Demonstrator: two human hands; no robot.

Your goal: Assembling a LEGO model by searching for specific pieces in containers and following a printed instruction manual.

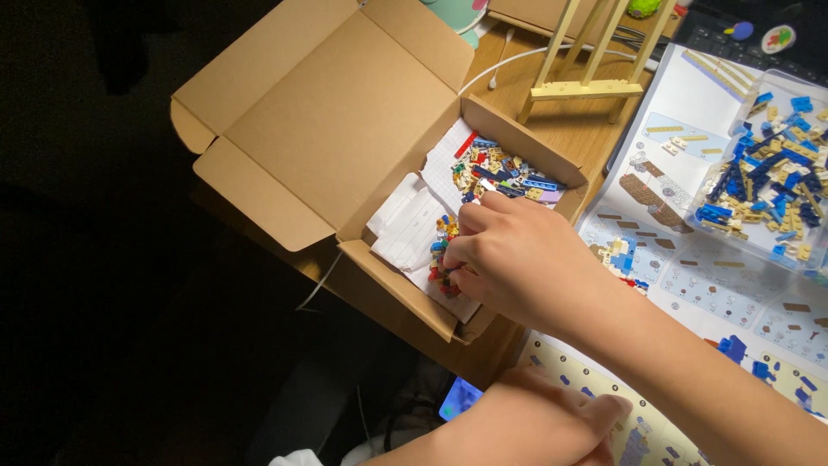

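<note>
A: Item one, cardboard box (345,129)?
B: Lid folded open toward ten o'clock; long axis runs ten to four. Small bricks (504,173) heaped inside on white paper (410,220).

A: Right hand (517,263)?
B: Fingers curled together, tips in the bricks; whether it pinches one, cannot tell.

A: Left hand (539,423)?
B: At six o'clock, loosely closed, resting on the instruction sheet (681,285).

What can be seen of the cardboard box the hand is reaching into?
The cardboard box is plain brown corrugated card, a shallow mailer type with its hinged lid and side flaps folded fully open toward the upper left. It sits at the edge of a wooden desk, turned at an angle. Inside lie white paper and a heap of small building bricks in many colours. The right hand reaches in over its front wall, fingers among the bricks.
</note>
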